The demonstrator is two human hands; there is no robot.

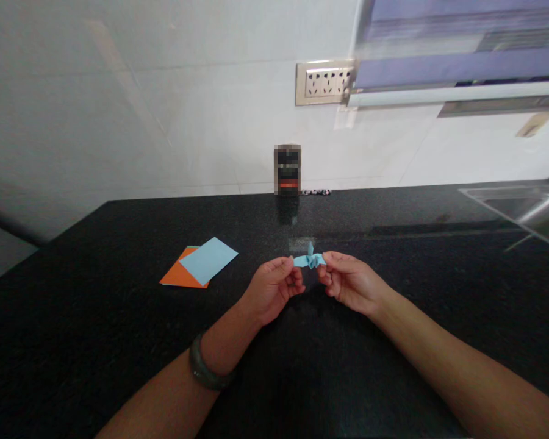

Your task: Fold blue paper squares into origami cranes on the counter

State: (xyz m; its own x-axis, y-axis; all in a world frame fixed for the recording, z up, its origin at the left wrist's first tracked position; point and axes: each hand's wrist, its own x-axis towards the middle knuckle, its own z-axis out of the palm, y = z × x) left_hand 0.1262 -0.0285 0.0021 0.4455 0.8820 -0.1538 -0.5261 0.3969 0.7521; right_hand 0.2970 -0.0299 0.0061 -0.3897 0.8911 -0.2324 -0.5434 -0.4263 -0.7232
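A small light-blue folded paper figure (310,260), its shape like an origami crane, is held just above the dark countertop. My left hand (277,285) pinches its left end between thumb and forefinger. At the opposite end, my right hand (348,279) pinches it the same way. A narrow point of the paper sticks up from its middle. Left of my hands lie flat sheets: a light-blue sheet (210,261) partly covers an orange sheet (183,274), with a thin edge of another colour showing beneath.
The black speckled countertop (96,341) runs back to a pale wall. Against it stands a small dark, pixelated object (287,167) beside a beaded strand (316,192). A wall socket panel (324,84) is above; a metal sink (540,213) lies at the right.
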